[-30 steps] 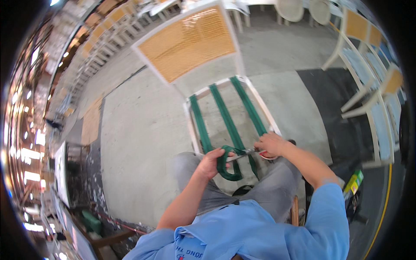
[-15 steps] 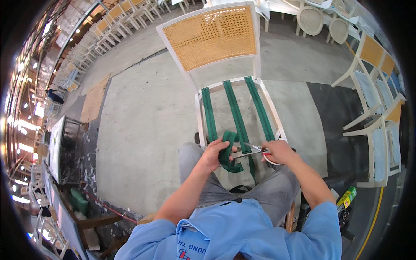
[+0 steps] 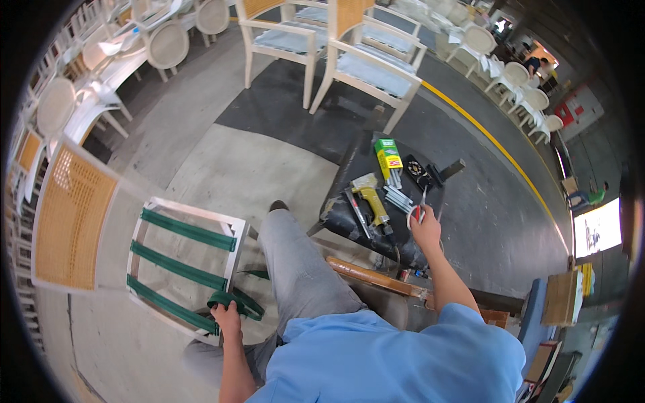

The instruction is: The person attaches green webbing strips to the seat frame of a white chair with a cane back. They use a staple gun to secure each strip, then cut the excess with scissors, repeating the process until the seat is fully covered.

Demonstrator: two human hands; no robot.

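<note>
Right hand [image 3: 426, 232] with red-and-white-handled scissors [image 3: 417, 215] has yellow pistol-shaped tool [image 3: 373, 201], silver metal strips [image 3: 398, 199] and green-and-yellow box [image 3: 388, 156] crowding its left on the black padded seat [image 3: 363, 160]. Brown wooden bar [image 3: 369, 274] and grey-trousered leg [image 3: 295, 262] block the way across to white wooden chair frame [image 3: 198, 211]. Open room over grey concrete floor [image 3: 269, 158] beyond the knee; slots between the frame's green fabric straps [image 3: 181, 230] passable too.

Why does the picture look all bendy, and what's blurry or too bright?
In the head view, the wide fisheye lens bends the yellow floor line and leaves black corners; also in the head view, the chair back at far left looks smeared at its edges; and at that view's right, a bright panel is mostly washed out to white.
</note>
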